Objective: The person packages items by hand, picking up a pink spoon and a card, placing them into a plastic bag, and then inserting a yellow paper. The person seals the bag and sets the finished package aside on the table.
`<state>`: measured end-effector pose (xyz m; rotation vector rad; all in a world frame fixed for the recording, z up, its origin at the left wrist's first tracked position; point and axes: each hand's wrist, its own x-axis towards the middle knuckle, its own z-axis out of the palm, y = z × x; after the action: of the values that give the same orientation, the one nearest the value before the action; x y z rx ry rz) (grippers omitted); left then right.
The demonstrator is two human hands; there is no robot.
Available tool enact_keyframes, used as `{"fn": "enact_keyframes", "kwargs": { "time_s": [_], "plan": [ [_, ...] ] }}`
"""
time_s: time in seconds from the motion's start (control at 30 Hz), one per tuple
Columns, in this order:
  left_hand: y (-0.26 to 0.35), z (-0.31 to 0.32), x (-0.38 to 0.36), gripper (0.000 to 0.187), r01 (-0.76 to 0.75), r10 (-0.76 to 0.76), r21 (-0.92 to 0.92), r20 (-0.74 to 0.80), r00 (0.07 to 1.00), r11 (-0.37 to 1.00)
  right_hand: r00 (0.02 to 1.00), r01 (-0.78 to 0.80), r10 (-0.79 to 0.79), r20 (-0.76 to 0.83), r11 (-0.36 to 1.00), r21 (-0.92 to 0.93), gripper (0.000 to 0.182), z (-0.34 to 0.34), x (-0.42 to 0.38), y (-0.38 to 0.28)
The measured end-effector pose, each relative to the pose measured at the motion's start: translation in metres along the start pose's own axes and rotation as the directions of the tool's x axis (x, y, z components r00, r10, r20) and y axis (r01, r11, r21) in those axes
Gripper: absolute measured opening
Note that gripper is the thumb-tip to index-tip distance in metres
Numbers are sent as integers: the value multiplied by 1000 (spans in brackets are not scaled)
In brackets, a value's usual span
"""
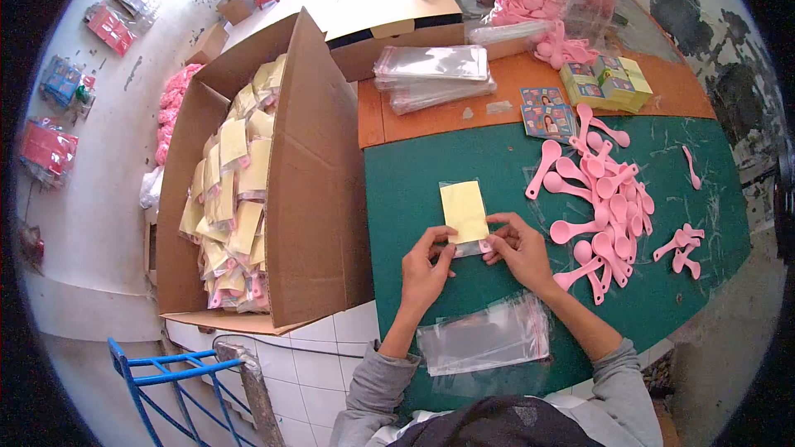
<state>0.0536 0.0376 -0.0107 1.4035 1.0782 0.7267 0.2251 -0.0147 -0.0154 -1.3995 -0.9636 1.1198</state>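
Note:
A yellow card lies in a small transparent plastic bag on the green table top, with a bit of pink showing at its lower right. My left hand pinches the bag's lower left corner between thumb and fingers. At the lower right edge, my right hand has its fingers closed on the same bag. Just below the hands is a stack of flat transparent bags. Pink measuring spoons are heaped to the right of my right hand.
A tall cardboard box full of packed bags stands left of the table. Printed cards, card stacks and more plastic bags lie at the back. A blue metal frame is at lower left.

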Motion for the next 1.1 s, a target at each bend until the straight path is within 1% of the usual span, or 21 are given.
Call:
{"fn": "enact_keyframes", "kwargs": {
  "time_s": [0.1,0.13,0.2,0.23,0.27,0.3,0.33,0.4,0.43,0.47,0.5,0.53,0.63,0.67,0.73,0.83,0.93,0.97,1.03,1.07,1.1],
  "plan": [
    [0,-1,5,34,-52,54,92,-10,999,994,999,13,-5,54,989,-150,31,-2,-3,-11],
    [-2,-2,8,37,-67,69,126,-10,998,990,993,112,-92,77,943,-315,32,-5,-4,-18],
    [5,-11,29,40,-208,225,235,-48,973,950,959,282,-226,170,745,-604,33,-21,-1,-35],
    [6,-14,36,41,-268,297,288,-60,953,919,909,393,-353,219,560,-729,31,-33,2,-38],
    [9,-16,36,39,-303,383,468,-83,920,830,924,354,-309,226,468,-810,29,-50,2,-45],
    [17,-17,35,36,-320,474,633,-85,876,705,946,306,-225,234,376,-875,27,-68,0,-57],
    [27,-18,36,34,-321,571,773,-63,819,547,939,293,-258,229,249,-923,23,-87,-4,-59],
    [43,-11,13,28,-459,450,548,162,878,699,980,180,-117,158,207,-962,18,-122,-14,-61],
    [40,-2,-3,30,-516,386,479,347,855,710,983,163,-122,139,216,-963,17,-132,-17,-58],
    [38,8,-21,38,-470,254,434,468,847,769,984,149,-127,122,224,-963,15,-139,-18,-52],
    [37,17,-37,42,-444,147,505,523,840,740,985,136,-131,108,233,-963,14,-142,-18,-47],
    [29,23,-47,38,-544,239,523,540,807,656,995,53,-101,24,297,-953,11,-142,-17,-43],
    [13,29,-45,33,-489,232,440,518,823,753,997,49,-73,24,370,-928,7,-147,-20,-41],
    [12,28,-42,26,-424,215,320,523,825,847,996,83,-69,62,368,-926,9,-149,-21,-43],
    [18,25,-40,23,-392,221,278,492,842,877,988,151,-62,138,363,-919,12,-153,-20,-45],
    [21,20,-39,19,-369,220,279,448,867,886,996,89,-42,79,478,-874,19,-151,-20,-44],
    [22,18,-39,19,-373,224,306,428,876,876,992,110,-109,61,534,-839,24,-156,-14,-23],
    [21,17,-38,19,-378,227,316,424,877,870,988,131,-131,77,480,-867,23,-158,-14,-20],
    [19,16,-34,15,-325,216,219,407,888,920,979,170,-172,113,366,-915,22,-148,-16,-31],
    [16,16,-32,14,-296,210,170,398,893,940,983,147,-162,91,372,-916,21,-146,-17,-34],
    [11,15,-30,14,-190,144,72,410,900,979,986,124,-152,70,378,-918,20,-146,-17,-36]
  ]
}}
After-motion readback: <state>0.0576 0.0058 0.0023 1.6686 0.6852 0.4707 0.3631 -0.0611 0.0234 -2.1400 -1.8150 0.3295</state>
